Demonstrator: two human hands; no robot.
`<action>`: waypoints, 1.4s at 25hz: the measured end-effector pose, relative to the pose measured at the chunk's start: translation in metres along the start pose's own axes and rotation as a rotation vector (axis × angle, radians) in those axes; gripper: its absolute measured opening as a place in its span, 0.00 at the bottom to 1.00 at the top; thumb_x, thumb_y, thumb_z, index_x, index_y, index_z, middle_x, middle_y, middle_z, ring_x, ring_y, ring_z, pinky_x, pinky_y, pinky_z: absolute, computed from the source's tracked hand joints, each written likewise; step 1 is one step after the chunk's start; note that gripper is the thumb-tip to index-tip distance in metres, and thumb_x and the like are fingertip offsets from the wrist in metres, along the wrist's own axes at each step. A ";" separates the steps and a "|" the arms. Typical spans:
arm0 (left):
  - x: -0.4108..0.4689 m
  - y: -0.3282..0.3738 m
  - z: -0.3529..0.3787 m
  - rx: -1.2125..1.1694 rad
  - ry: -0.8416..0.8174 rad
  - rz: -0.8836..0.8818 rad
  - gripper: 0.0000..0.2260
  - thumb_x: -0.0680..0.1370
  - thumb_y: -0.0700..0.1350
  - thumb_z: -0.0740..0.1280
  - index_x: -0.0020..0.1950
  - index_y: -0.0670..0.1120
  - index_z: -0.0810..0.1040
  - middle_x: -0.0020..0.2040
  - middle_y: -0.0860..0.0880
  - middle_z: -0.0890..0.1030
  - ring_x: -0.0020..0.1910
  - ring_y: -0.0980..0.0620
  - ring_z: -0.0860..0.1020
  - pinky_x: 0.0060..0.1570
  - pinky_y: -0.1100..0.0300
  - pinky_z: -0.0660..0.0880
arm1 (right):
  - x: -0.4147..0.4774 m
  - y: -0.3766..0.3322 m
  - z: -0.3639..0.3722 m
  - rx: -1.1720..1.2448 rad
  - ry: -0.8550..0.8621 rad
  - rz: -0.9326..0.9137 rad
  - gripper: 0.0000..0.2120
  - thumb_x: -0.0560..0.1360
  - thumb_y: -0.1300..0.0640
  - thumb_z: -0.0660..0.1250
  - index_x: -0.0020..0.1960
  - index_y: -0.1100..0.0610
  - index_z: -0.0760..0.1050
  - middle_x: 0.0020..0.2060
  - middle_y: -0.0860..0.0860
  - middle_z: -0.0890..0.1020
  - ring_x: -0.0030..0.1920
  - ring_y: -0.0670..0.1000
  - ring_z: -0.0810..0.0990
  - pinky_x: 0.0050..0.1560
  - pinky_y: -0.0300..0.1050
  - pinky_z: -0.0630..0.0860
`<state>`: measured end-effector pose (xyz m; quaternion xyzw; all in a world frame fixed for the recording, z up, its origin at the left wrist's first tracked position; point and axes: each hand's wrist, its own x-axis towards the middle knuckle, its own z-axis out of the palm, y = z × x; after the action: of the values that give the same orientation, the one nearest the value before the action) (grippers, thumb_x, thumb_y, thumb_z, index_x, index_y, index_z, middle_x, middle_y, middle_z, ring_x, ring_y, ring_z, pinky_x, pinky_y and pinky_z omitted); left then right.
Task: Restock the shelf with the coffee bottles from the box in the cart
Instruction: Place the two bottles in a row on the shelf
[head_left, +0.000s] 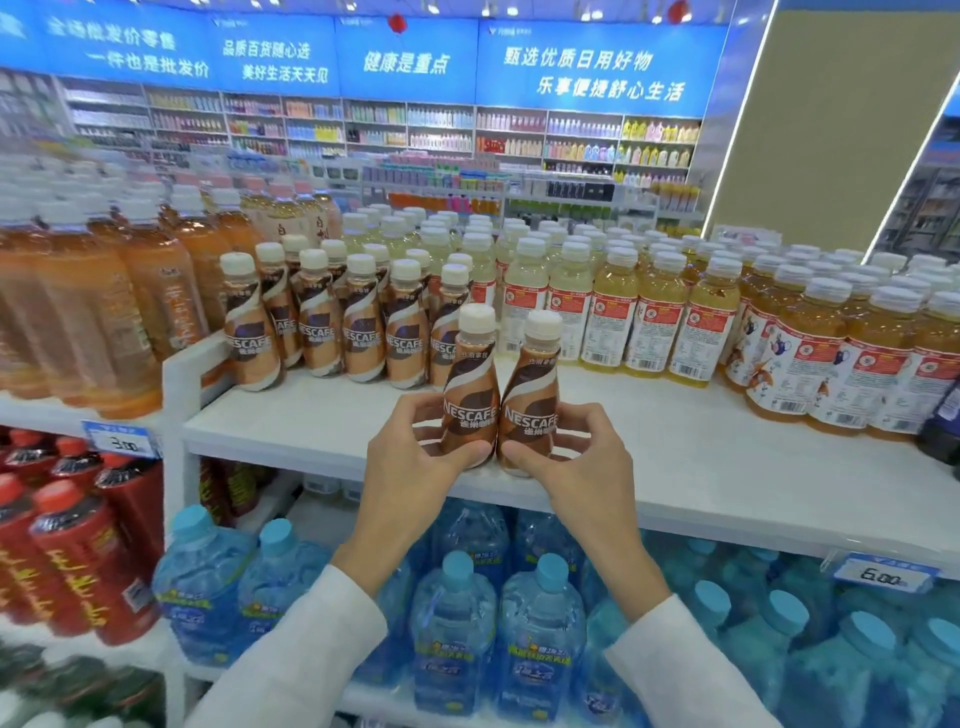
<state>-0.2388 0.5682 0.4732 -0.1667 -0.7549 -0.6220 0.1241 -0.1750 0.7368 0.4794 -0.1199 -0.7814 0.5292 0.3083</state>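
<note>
One white shelf (311, 415) spans the frame at chest height, with a broad bare strip along its front edge. Beneath it stand large blue-capped water jugs (452, 623). On the neighbouring bay to the left are tall amber tea bottles (104, 312), and pale yellow drink bottles (660, 312) fill the right of the shelf. Between those two blocks, a row of Nescafé coffee bottles (363, 332) is already stocked toward the back, labels facing out. The left hand (410, 462) grips one Nescafé bottle (470, 384) low on its body, fingers and thumb curled round it. The right hand (587, 462) holds a second Nescafé bottle (532, 395) the same way. Both bottles are upright and touching side by side at the shelf's front edge, just ahead of the stocked row. Whether their bases rest on the board cannot be told. Cart and box are out of view. Judgement: the placing step is in hand, with two units at the shelf and not yet released. The next move calls for sliding both back to close up against the stocked row, keeping them upright and label-forward, then letting go cleanly. A price tag (883, 574) marked 6.00 hangs on the shelf lip to the right.
</note>
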 end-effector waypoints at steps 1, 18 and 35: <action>0.002 -0.005 -0.014 0.006 0.029 -0.014 0.25 0.65 0.49 0.84 0.54 0.61 0.75 0.50 0.62 0.83 0.48 0.69 0.81 0.43 0.75 0.75 | 0.001 -0.004 0.016 0.004 -0.021 -0.008 0.26 0.62 0.46 0.84 0.54 0.43 0.74 0.50 0.39 0.84 0.49 0.38 0.83 0.50 0.38 0.81; 0.086 -0.061 -0.129 0.351 0.328 -0.087 0.24 0.74 0.48 0.77 0.68 0.48 0.75 0.60 0.47 0.76 0.56 0.52 0.74 0.57 0.59 0.70 | 0.037 -0.055 0.206 -0.053 -0.190 -0.123 0.28 0.67 0.49 0.81 0.55 0.51 0.65 0.53 0.50 0.75 0.51 0.50 0.78 0.48 0.43 0.73; 0.094 -0.070 -0.120 0.342 0.409 -0.079 0.20 0.76 0.51 0.75 0.64 0.51 0.72 0.59 0.51 0.75 0.58 0.50 0.77 0.63 0.47 0.75 | 0.049 -0.051 0.224 -0.112 -0.160 -0.145 0.28 0.70 0.49 0.79 0.56 0.53 0.63 0.55 0.51 0.71 0.54 0.51 0.71 0.52 0.42 0.68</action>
<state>-0.3552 0.4482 0.4712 0.0154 -0.8141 -0.5106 0.2763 -0.3423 0.5716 0.4869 -0.0376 -0.8384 0.4688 0.2755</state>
